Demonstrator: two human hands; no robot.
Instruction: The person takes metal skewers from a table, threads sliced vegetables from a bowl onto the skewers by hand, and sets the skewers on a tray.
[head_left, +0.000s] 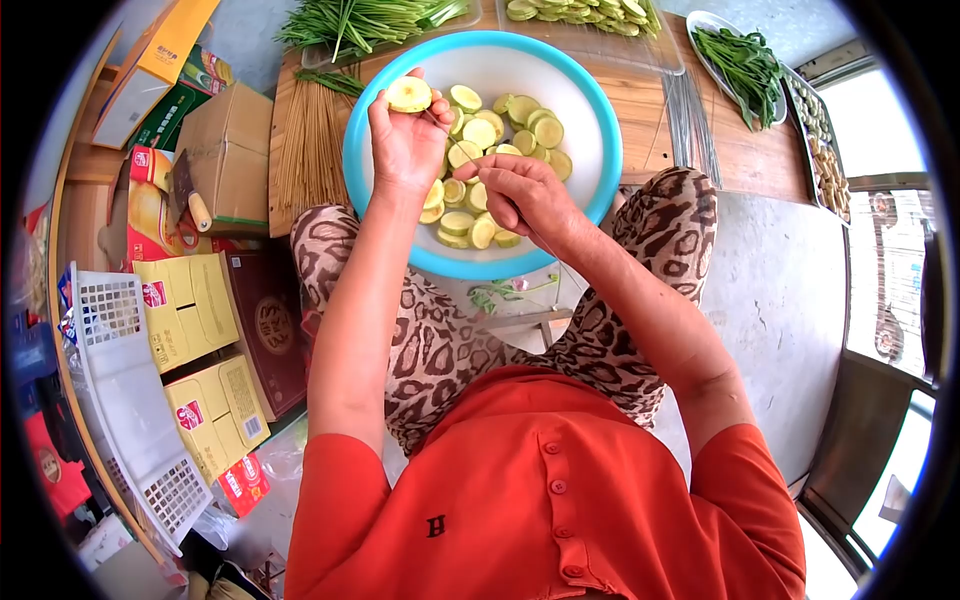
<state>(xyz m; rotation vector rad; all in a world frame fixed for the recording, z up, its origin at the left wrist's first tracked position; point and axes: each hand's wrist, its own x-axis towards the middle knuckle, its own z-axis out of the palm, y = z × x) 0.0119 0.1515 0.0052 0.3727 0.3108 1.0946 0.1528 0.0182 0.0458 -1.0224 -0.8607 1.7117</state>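
Note:
My left hand [404, 150] is raised over the left part of a white basin [590, 150] with a blue rim, its fingers closed around a round zucchini slice [408, 94]. My right hand [530, 197] pinches a thin skewer [462, 150] above the basin. The skewer slants up and left to the zucchini in my left hand, and its other end sticks out below my right wrist. Many cut zucchini rounds [482, 132], pale inside with green skin, lie in the basin below both hands.
Thin bamboo skewers [312, 145] lie left of the basin, metal skewers [690, 125] to its right. Behind are a tray of green stalks [365, 25] and a plate of leafy greens [740, 70]. Cartons [225, 150] and a knife [195, 205] are at left.

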